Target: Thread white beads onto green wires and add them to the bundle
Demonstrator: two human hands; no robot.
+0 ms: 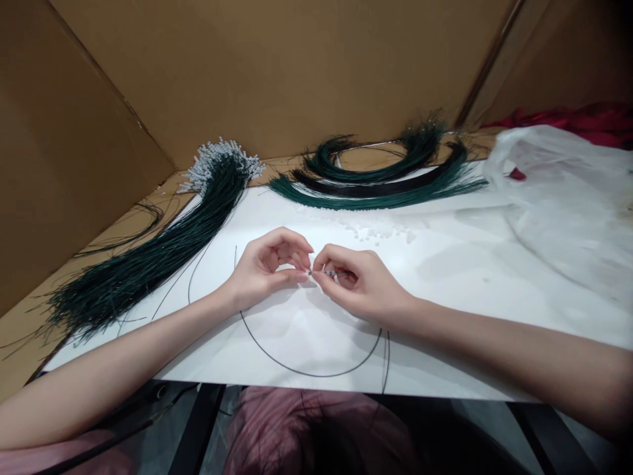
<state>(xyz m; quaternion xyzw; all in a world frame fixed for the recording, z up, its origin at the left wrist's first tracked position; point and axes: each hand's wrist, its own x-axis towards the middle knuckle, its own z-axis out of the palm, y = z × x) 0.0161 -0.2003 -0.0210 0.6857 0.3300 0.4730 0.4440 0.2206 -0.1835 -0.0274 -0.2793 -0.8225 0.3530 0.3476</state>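
Note:
My left hand point(277, 267) and my right hand point(361, 280) meet tip to tip just above the white board. Between the left thumb and fingers is a tiny white bead point(308, 272). The right thumb and index finger pinch a thin dark wire, with pale beads point(330, 272) showing inside the curled fingers. A dark wire point(311, 375) bows in a wide loop below both hands. Exactly how bead and wire end touch is too small to tell. Loose white beads point(376, 231) lie scattered beyond my right hand.
A thick bundle of dark green wires point(192, 231) with white beaded tips lies to the left. Curved wire bundles point(376, 191) lie at the back. A translucent plastic bag point(568, 204) and red cloth point(583, 124) are at right. Cardboard walls point(297, 72) surround the white board point(445, 264).

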